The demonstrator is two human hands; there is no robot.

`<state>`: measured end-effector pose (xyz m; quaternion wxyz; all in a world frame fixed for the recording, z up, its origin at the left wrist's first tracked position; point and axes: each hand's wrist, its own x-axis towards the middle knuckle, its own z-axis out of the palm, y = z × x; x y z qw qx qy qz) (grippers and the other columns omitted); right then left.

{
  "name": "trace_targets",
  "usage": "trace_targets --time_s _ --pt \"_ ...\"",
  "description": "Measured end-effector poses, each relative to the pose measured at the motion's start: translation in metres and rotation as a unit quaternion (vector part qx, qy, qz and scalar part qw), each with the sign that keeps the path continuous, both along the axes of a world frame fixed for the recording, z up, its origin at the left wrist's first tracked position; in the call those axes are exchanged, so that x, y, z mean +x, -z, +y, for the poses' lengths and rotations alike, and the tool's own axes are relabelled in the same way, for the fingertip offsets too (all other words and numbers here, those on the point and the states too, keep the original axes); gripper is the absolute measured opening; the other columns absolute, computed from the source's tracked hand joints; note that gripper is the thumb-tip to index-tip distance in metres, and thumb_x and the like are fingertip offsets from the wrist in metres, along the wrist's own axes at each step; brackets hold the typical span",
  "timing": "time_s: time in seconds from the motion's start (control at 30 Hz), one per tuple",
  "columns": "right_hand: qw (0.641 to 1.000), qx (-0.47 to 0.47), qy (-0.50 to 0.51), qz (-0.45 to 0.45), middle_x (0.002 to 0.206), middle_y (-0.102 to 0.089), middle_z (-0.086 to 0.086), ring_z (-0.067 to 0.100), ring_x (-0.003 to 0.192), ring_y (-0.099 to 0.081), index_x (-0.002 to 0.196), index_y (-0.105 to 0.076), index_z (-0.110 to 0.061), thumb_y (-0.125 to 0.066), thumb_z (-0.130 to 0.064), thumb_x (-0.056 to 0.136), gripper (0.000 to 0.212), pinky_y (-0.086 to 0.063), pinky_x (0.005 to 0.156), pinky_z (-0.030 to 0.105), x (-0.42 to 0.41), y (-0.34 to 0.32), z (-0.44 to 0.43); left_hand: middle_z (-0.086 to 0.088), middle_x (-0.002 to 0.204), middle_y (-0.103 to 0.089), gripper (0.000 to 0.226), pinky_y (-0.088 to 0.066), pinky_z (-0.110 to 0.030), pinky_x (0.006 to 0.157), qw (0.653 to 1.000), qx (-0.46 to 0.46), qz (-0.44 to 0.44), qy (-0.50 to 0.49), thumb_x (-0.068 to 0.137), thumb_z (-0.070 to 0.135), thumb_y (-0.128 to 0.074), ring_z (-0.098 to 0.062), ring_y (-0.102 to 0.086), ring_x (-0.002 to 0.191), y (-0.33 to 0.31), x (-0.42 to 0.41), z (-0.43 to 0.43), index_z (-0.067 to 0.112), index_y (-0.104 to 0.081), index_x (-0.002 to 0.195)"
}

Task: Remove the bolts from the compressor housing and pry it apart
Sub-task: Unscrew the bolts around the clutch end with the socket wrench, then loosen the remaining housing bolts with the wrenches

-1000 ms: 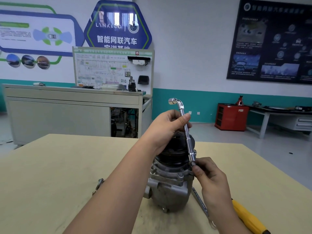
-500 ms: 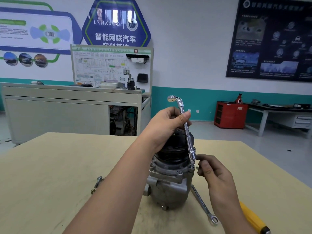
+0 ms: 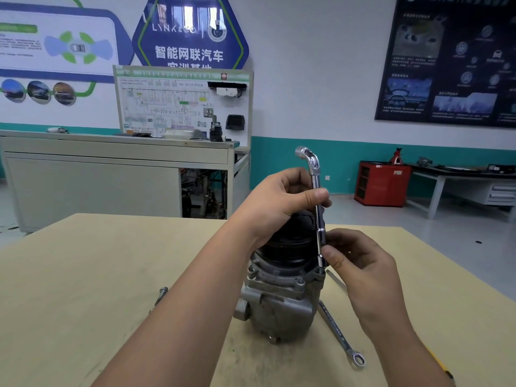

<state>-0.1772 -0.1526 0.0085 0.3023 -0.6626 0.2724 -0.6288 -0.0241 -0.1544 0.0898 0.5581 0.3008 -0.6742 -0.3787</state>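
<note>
The grey metal compressor housing (image 3: 275,305) stands upright on the wooden table (image 3: 83,275), a black pulley (image 3: 290,244) on top. A chrome L-shaped socket wrench (image 3: 315,177) stands vertically with its lower end on a bolt at the housing's right flange. My left hand (image 3: 282,202) grips the wrench's upper shaft, thumb across it. Lower down, my right hand (image 3: 360,269) pinches the shaft with thumb and fingertips just above the socket end. Another flange bolt (image 3: 300,281) shows at the front.
A combination spanner (image 3: 339,333) lies on the table right of the housing, with a yellow-handled tool (image 3: 444,367) partly hidden behind my right forearm. A loose bolt (image 3: 160,296) lies to the left. A grey training bench (image 3: 111,169) and red cabinet (image 3: 382,182) stand beyond.
My right hand has moved up from the socket end and now pinches the wrench's lower shaft. My left hand keeps its grip on the upper shaft; the wrench stays upright.
</note>
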Motion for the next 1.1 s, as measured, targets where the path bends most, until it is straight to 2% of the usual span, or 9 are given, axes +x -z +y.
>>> trace_targets --time_s 0.13,0.23,0.3,0.4,0.47,0.67,0.83,1.0,1.1 --pt "1.000 -0.007 0.023 -0.020 0.080 -0.070 -0.009 0.002 0.075 -0.062 0.079 -0.069 -0.027 -0.060 -0.010 0.086 0.021 -0.048 0.069 0.012 -0.006 0.001 -0.004 0.003 0.071 -0.072 0.012 -0.054 -0.025 0.079 0.999 0.006 0.043 0.016 0.078 0.016 -0.065 -0.010 -0.067 0.072 0.000 0.000 0.001 0.010 -0.059 0.086" --pt "0.988 0.027 0.121 0.096 0.070 -0.065 -0.006 0.004 0.068 -0.056 0.075 -0.063 -0.019 -0.061 -0.010 0.088 0.017 -0.043 0.062 0.012 -0.022 0.013 -0.018 0.001 0.072 -0.072 0.001 -0.052 -0.028 0.082 0.998 0.015 0.062 0.003 0.086 0.010 -0.061 -0.013 -0.066 0.072 0.001 -0.001 0.000 0.010 -0.059 0.086" --pt "0.945 0.104 0.176 0.255 0.068 -0.062 -0.004 0.011 0.067 -0.054 0.071 -0.061 -0.016 -0.065 -0.017 0.087 0.017 -0.038 0.058 0.017 -0.034 0.027 -0.028 0.000 0.073 -0.072 0.006 -0.053 -0.028 0.081 0.998 0.020 0.057 -0.004 0.090 0.009 -0.058 -0.013 -0.066 0.069 0.000 -0.001 -0.002 0.010 -0.061 0.085" --pt "0.818 0.248 0.170 0.491 0.070 -0.060 0.000 0.016 0.068 -0.056 0.065 -0.055 -0.016 -0.067 -0.039 0.081 0.031 -0.037 0.055 0.025 -0.040 0.050 -0.034 -0.002 0.073 -0.073 0.010 -0.055 -0.022 0.070 0.997 0.031 0.069 0.002 0.091 0.010 -0.056 -0.012 -0.066 0.066 0.000 -0.001 -0.002 0.008 -0.063 0.084" --pt "0.752 0.270 0.149 0.582 0.067 -0.056 -0.003 0.016 0.070 -0.055 0.063 -0.049 -0.018 -0.068 -0.050 0.075 0.039 -0.037 0.057 0.027 -0.036 0.058 -0.034 -0.003 0.073 -0.073 0.009 -0.054 -0.021 0.066 0.997 0.029 0.073 -0.001 0.088 0.014 -0.059 -0.012 -0.067 0.065 0.001 -0.001 -0.002 0.008 -0.064 0.084" --pt "0.747 0.261 0.114 0.601 0.068 -0.051 0.001 0.020 0.071 -0.050 0.060 -0.041 -0.018 -0.060 -0.040 0.082 0.037 -0.035 0.053 0.026 -0.031 0.061 -0.031 -0.004 0.073 -0.074 0.023 -0.054 -0.024 0.064 0.988 -0.007 0.130 -0.078 0.072 0.028 -0.064 -0.014 -0.069 0.066 -0.002 0.000 0.013 0.010 -0.066 0.086" --pt "0.811 0.273 0.072 0.511 0.052 -0.057 0.000 0.013 0.048 -0.048 0.051 -0.046 -0.014 -0.050 -0.029 0.088 0.040 -0.039 0.051 0.023 -0.039 0.062 -0.033 0.000 0.068 -0.073 0.020 -0.056 -0.022 0.063 0.985 -0.086 0.060 -0.140 0.074 0.029 -0.064 -0.013 -0.071 0.067 -0.001 -0.020 0.057 0.013 -0.067 0.086" --pt "0.934 0.279 0.090 0.203 0.043 -0.049 -0.001 0.009 0.037 -0.044 0.061 -0.056 -0.008 -0.059 -0.009 0.087 0.026 -0.030 0.041 0.018 -0.053 0.052 -0.044 0.003 0.065 -0.072 0.011 -0.054 -0.021 0.060 0.997 -0.036 -0.030 -0.065 0.075 0.017 -0.070 -0.009 -0.068 0.060 0.045 -0.066 0.095 0.026 -0.071 0.070" --pt "0.950 0.295 0.104 -0.023 0.053 -0.046 0.005 0.017 0.049 -0.039 0.069 -0.057 -0.005 -0.059 -0.020 0.091 0.027 -0.029 0.049 0.025 -0.068 0.048 -0.050 0.009 0.060 -0.068 0.020 -0.051 -0.019 0.055 0.990 0.049 -0.112 -0.074 0.084 0.019 -0.069 -0.006 -0.060 0.052 0.085 -0.092 0.088 0.030 -0.063 0.070"
